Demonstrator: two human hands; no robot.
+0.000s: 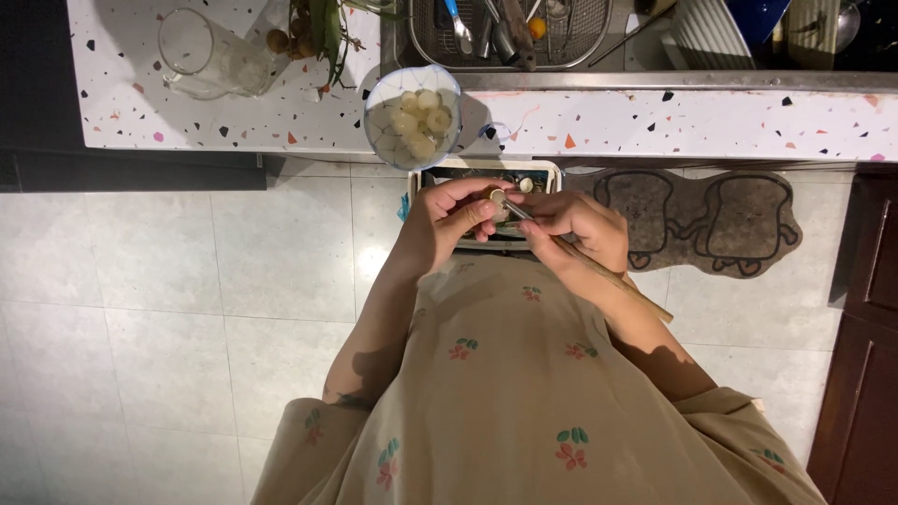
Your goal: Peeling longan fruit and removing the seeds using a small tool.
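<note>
My left hand (449, 220) pinches a small round brownish fruit (497, 196) between thumb and fingers. My right hand (577, 227) grips a long wooden-handled tool (599, 273) whose metal tip touches the fruit. Both hands hover over a white rectangular bin (554, 174) on the floor, holding dark scraps. A glass bowl (412, 117) of pale peeled fruit flesh sits on the speckled counter edge just beyond my hands.
The speckled counter (655, 122) carries a clear glass jug (208, 54) and a bunch of brown fruit with leaves (309, 33). A sink with a wire rack of utensils (510, 33) lies behind. A toast-shaped floor mat (702, 220) lies right; a dark cabinet (865, 318) stands far right.
</note>
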